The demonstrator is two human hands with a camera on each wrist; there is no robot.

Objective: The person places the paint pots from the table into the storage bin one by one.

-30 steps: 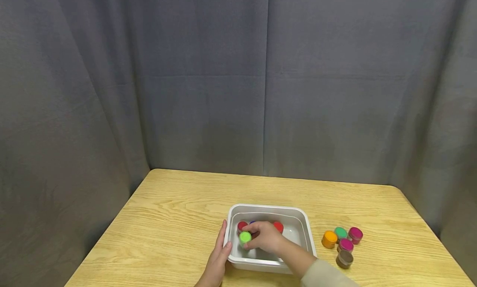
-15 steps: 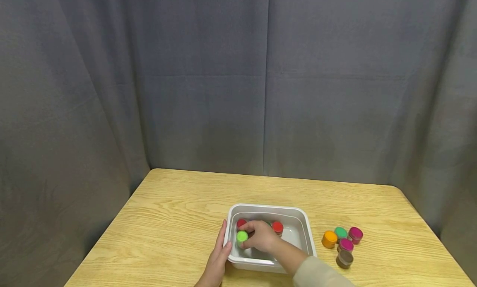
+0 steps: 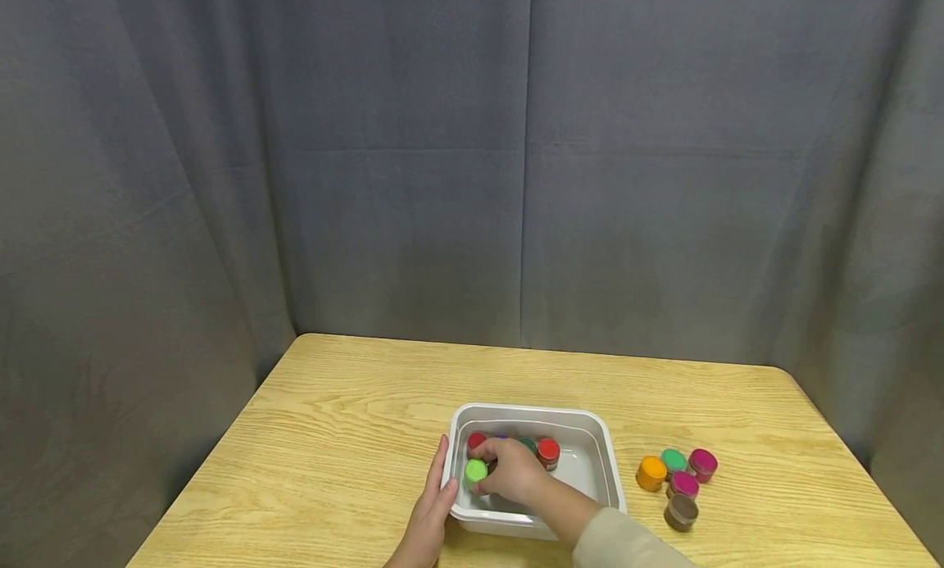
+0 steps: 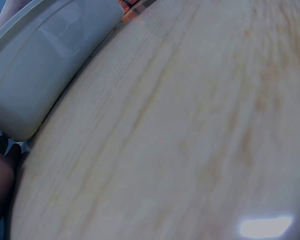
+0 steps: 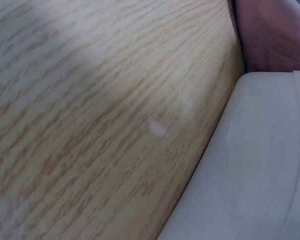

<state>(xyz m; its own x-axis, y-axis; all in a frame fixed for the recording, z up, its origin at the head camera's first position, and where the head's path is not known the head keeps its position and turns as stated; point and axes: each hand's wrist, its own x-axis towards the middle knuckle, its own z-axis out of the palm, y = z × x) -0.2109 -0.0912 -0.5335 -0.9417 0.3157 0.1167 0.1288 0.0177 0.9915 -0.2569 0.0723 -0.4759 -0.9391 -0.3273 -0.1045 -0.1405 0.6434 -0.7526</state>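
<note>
A grey-white plastic tub [image 3: 542, 529] stands on the wooden table. My left hand [image 3: 429, 515] rests against its left side, fingers straight along the outer wall and thumb at the near left corner. Inside the tub, my right hand [image 3: 512, 472] pinches a small jar with a lime-green lid [image 3: 475, 470] near the left wall. Behind it are a dark red-lidded jar [image 3: 477, 443], a barely visible blue one [image 3: 501, 437], a dark green one [image 3: 528, 444] and a bright red one [image 3: 548, 451]. The right hand partly covers this row.
Right of the tub, several small jars stand close together: orange [image 3: 651, 473], teal [image 3: 673, 461], two magenta, one farther back [image 3: 703, 464] and one nearer [image 3: 683, 483], and brown [image 3: 681, 511]. Grey curtains [image 3: 413, 183] hang behind the table [image 3: 332, 437] and on both sides.
My right hand has moved the lime-green-lidded jar slightly left, closer to the tub's left wall. The left hand stays against the tub, and the jars outside stand as before.
</note>
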